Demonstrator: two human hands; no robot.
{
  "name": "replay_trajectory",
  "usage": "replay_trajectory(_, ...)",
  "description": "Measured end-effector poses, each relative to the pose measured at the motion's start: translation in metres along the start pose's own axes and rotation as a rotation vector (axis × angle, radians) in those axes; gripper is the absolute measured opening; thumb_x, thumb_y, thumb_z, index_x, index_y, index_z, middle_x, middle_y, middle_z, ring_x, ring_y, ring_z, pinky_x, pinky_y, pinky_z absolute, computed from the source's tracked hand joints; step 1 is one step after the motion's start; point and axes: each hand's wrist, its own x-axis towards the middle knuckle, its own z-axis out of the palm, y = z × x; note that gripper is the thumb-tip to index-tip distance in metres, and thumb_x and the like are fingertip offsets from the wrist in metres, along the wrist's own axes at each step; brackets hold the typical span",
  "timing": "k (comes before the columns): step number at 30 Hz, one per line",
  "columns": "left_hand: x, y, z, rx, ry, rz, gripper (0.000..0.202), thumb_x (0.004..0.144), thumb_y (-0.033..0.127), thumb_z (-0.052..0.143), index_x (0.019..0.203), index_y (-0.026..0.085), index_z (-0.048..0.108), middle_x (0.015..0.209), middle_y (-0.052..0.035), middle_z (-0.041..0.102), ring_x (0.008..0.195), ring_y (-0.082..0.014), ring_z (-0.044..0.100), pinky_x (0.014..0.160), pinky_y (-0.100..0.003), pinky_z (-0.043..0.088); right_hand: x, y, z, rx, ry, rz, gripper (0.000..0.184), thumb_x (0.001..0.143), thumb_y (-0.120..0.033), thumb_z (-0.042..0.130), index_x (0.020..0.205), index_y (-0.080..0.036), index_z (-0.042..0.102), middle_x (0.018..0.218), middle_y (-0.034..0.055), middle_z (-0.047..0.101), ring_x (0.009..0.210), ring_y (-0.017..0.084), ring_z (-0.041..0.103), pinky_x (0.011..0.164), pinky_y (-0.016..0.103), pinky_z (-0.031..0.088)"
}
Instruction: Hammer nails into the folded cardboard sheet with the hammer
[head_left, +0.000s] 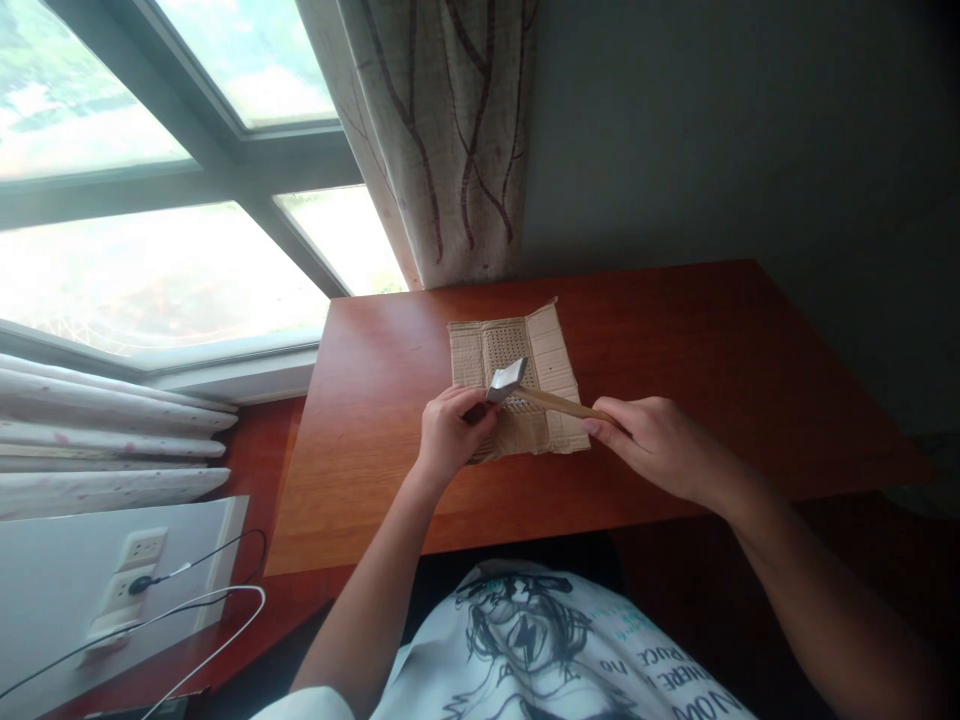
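My right hand [652, 440] is closed around the end of the wooden handle of a hammer [562, 402]. Its grey metal head hangs over a sheet of brown cardboard [555, 375], right by the fingertips of my left hand [452, 430]. Those fingers are pinched together low on the cardboard's left side; what is between them, if anything, is hidden by the hand and the hammer head. Rows of small punched holes cover the middle panel of the cardboard, which is creased, with its upper right corner raised.
The cardboard lies on a reddish-brown wooden table [712, 370]. Behind it hang a patterned curtain [465, 130] and a dark wall. A window [150, 270] is at the left, above a wall socket [124, 590] with a black plug and cables.
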Motion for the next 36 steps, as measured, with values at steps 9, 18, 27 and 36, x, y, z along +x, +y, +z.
replay_trajectory(9, -0.001, -0.001, 0.001, -0.017, -0.019, -0.008, 0.006, 0.084, 0.019, 0.067, 0.082, 0.021, 0.072, 0.077, -0.0017, 0.072, 0.071, -0.0153, 0.062, 0.066, -0.026, 0.048, -0.002, -0.002, 0.000, 0.012, -0.032, 0.056, 0.039, 0.103, -0.050, 0.036, 0.077, -0.023, 0.046, 0.064, -0.0012, 0.057, 0.059, 0.016, 0.054, 0.058, 0.030, 0.028)
replay_trajectory(18, 0.000, 0.001, -0.001, -0.022, -0.041, -0.039, 0.005, 0.084, 0.019, 0.067, 0.082, 0.021, 0.071, 0.081, -0.0021, 0.073, 0.072, -0.0153, 0.064, 0.065, -0.026, 0.049, -0.005, -0.004, -0.004, 0.035, -0.012, 0.057, 0.039, 0.103, -0.050, 0.037, 0.076, -0.023, 0.047, 0.063, -0.0022, 0.055, 0.058, 0.015, 0.053, 0.057, 0.030, 0.026)
replay_trajectory(27, 0.001, 0.004, -0.008, 0.029, -0.115, -0.015, 0.011, 0.087, 0.023, 0.066, 0.096, 0.021, 0.071, 0.092, -0.0027, 0.072, 0.077, -0.0157, 0.064, 0.067, -0.027, 0.051, -0.007, -0.001, -0.002, 0.033, 0.010, 0.063, 0.039, 0.103, -0.050, 0.037, 0.078, -0.023, 0.048, 0.064, -0.0018, 0.056, 0.058, 0.016, 0.054, 0.057, 0.030, 0.028)
replay_trajectory(36, 0.001, 0.012, -0.019, 0.274, -0.118, 0.094, 0.019, 0.088, 0.032, 0.067, 0.105, 0.024, 0.073, 0.113, -0.0030, 0.075, 0.104, -0.0268, 0.057, 0.091, -0.043, 0.049, -0.006, -0.001, -0.002, 0.029, 0.025, 0.053, 0.038, 0.103, -0.049, 0.038, 0.077, -0.024, 0.049, 0.062, -0.0021, 0.057, 0.057, 0.015, 0.054, 0.056, 0.030, 0.028)
